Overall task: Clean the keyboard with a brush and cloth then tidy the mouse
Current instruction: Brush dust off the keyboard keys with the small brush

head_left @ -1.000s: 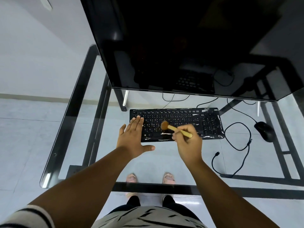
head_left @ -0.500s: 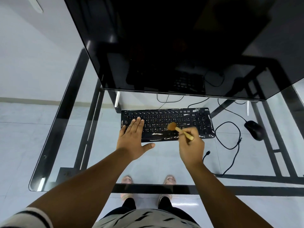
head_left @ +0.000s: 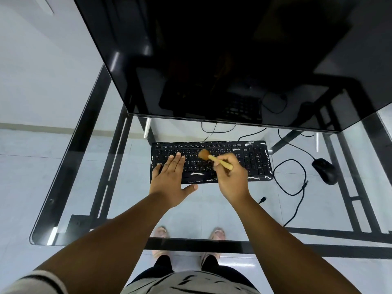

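A black keyboard point(head_left: 257, 160) lies on the glass desk below the monitor. My left hand point(head_left: 170, 178) rests flat on its left half, fingers straight. My right hand point(head_left: 232, 178) grips a small wooden-handled brush point(head_left: 214, 158), whose brown bristles touch the keys near the keyboard's middle. A black mouse point(head_left: 324, 170) sits to the right of the keyboard, its cable looped between them. No cloth is in view.
A large dark monitor point(head_left: 222, 60) overhangs the back of the glass desk point(head_left: 89, 187). A loose cable with a plug end point(head_left: 263, 200) trails near the front right. The desk's black frame and my feet show through the glass.
The brush head has moved a little up the keys toward the back rows. My left hand stays flat on the keyboard. The camera has shifted, so the scene sits differently in the frame.
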The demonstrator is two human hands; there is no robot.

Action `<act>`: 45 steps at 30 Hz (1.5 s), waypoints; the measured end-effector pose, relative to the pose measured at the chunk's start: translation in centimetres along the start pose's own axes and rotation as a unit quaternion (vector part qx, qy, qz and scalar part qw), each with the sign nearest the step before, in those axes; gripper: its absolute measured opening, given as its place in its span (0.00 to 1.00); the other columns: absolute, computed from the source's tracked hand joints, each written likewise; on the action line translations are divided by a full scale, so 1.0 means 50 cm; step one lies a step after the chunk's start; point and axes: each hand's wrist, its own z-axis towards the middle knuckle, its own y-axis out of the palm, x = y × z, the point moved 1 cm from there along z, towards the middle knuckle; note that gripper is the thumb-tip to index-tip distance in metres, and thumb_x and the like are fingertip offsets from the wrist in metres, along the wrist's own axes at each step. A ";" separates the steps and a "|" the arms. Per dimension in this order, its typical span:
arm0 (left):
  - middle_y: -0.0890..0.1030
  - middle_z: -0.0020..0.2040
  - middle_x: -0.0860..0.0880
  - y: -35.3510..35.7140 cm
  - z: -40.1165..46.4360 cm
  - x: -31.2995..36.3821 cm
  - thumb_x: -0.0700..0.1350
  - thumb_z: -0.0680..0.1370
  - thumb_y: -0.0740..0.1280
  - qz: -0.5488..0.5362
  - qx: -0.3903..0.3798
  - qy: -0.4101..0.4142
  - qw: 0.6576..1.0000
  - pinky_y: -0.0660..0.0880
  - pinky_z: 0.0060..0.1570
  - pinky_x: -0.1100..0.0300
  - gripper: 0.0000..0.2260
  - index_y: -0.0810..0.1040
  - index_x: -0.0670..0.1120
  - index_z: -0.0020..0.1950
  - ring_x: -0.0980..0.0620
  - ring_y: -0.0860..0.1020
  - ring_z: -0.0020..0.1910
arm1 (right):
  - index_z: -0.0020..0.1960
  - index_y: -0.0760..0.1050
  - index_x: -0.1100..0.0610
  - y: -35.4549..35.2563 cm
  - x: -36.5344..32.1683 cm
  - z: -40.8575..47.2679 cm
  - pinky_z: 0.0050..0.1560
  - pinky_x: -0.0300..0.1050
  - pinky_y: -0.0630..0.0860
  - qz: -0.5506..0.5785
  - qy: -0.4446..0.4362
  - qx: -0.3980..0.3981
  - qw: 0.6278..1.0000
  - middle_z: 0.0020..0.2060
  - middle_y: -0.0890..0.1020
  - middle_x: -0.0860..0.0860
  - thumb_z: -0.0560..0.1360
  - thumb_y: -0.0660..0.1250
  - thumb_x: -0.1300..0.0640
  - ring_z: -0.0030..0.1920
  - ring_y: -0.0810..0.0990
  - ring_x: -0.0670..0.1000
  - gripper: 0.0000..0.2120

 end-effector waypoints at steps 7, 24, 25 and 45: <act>0.44 0.80 0.54 0.001 -0.001 -0.002 0.71 0.74 0.54 0.006 -0.005 0.000 1.000 0.45 0.75 0.48 0.42 0.44 0.50 0.80 0.54 0.43 0.78 | 0.48 0.74 0.49 -0.031 -0.007 0.001 0.36 0.52 0.76 0.056 0.008 0.065 0.996 0.36 0.82 0.57 0.78 0.65 0.60 0.36 0.79 0.60 0.06; 0.45 0.80 0.50 0.003 0.002 0.036 0.74 0.72 0.51 0.032 0.011 -0.027 0.999 0.45 0.75 0.46 0.46 0.43 0.47 0.79 0.46 0.45 0.79 | 0.46 0.74 0.50 -0.066 0.026 0.007 0.30 0.51 0.73 -0.022 -0.006 0.075 0.997 0.30 0.79 0.52 0.77 0.66 0.59 0.30 0.75 0.54 0.05; 0.45 0.80 0.49 0.004 0.005 0.042 0.74 0.72 0.52 0.034 0.014 -0.030 0.999 0.46 0.75 0.45 0.46 0.44 0.47 0.79 0.45 0.46 0.79 | 0.46 0.74 0.50 -0.075 0.028 0.006 0.29 0.50 0.72 -0.031 -0.006 0.111 0.993 0.30 0.79 0.50 0.78 0.66 0.59 0.29 0.75 0.52 0.05; 0.42 0.80 0.49 0.032 0.017 0.146 0.75 0.71 0.52 0.045 -0.006 -0.032 0.998 0.46 0.75 0.43 0.47 0.41 0.48 0.79 0.39 0.43 0.78 | 0.44 0.76 0.48 -0.177 0.059 0.001 0.40 0.59 0.79 0.088 0.024 0.066 0.994 0.36 0.83 0.52 0.74 0.64 0.62 0.37 0.81 0.60 0.09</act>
